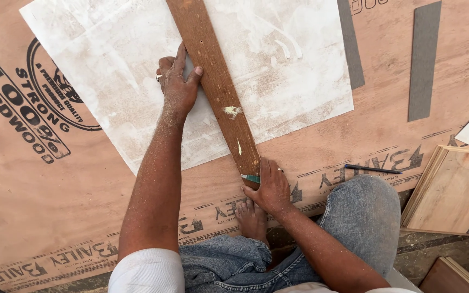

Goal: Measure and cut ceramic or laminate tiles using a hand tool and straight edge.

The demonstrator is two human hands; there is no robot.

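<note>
Wood, long and brown, forms the straightedge (217,81) we pin across a white laminate sheet (126,70); pale paint flecks mark it. Our left hand (178,84) presses its edge, fingers (181,54) spread flat. Our right hand (270,187) closes on a small teal-handled blade (251,177) at the strip's near end.

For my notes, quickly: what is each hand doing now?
Left hand: open, pressing the wooden strip onto the white sheet.
Right hand: closed on a small cutter at the strip's near end.
</note>
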